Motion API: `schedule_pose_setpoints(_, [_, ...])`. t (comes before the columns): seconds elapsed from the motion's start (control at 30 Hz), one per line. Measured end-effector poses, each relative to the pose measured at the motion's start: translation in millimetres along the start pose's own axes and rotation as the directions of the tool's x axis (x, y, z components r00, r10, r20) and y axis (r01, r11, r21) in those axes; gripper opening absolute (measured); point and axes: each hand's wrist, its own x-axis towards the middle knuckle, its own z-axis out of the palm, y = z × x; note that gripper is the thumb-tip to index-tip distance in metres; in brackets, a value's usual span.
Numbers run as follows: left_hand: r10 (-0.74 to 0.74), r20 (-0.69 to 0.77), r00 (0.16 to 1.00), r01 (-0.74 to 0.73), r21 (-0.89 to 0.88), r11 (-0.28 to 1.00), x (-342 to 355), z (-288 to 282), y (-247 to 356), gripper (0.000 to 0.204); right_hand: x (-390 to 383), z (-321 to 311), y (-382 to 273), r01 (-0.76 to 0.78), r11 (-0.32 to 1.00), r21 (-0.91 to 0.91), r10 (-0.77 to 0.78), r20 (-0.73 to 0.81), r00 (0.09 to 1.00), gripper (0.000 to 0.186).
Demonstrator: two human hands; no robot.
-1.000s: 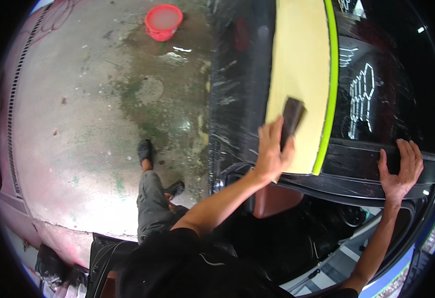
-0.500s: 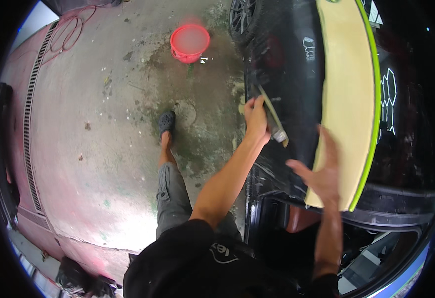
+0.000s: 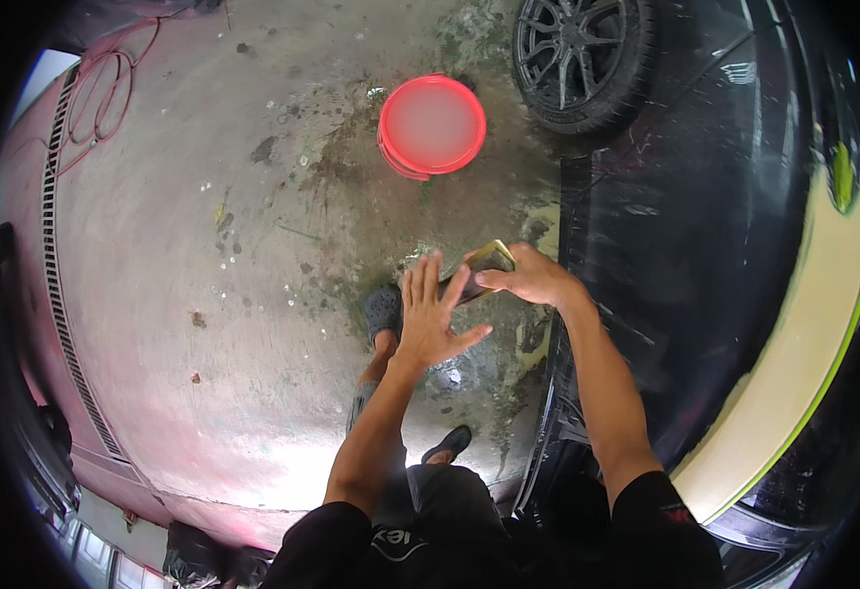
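Note:
My right hand (image 3: pixel 528 275) grips a dark, flat sanding block (image 3: pixel 479 277), with a yellowish edge, over the wet floor beside a black car. My left hand (image 3: pixel 435 312) is just left of it, fingers spread and apart; whether any fingertip touches the block I cannot tell. On the car, a long cream strip (image 3: pixel 783 373) is bordered by bright green tape (image 3: pixel 830 371), curving along the right side of the view.
A red bucket (image 3: pixel 432 126) of cloudy water stands on the concrete floor (image 3: pixel 234 294) near the car's wheel (image 3: pixel 577 59). A pink hose (image 3: pixel 101 108) lies beside a drain grate (image 3: pixel 57 245) at left. Black bags (image 3: pixel 194 550) lie at lower left.
The view has swung toward the floor, bucket and wheel. My hands have come away from the car panel; the block has passed from my left hand to my right, and my left fingers have opened.

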Motion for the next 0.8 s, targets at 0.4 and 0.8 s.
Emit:
schedule_pose_setpoints(0.4, [-0.709, 0.201, 0.676, 0.521, -0.811, 0.266, 6, 81, -115, 0.069, 334, -56, 53, 0.072, 0.990, -0.124, -0.134, -0.612, 0.779, 0.056])
schedule_pose_setpoints(0.8, [-0.901, 0.149, 0.408, 0.521, -0.848, 0.095, 48, 38, -161, 0.070, 465, -55, 112, -0.448, 0.735, -0.509, 0.237, -0.427, 0.873, 0.038])
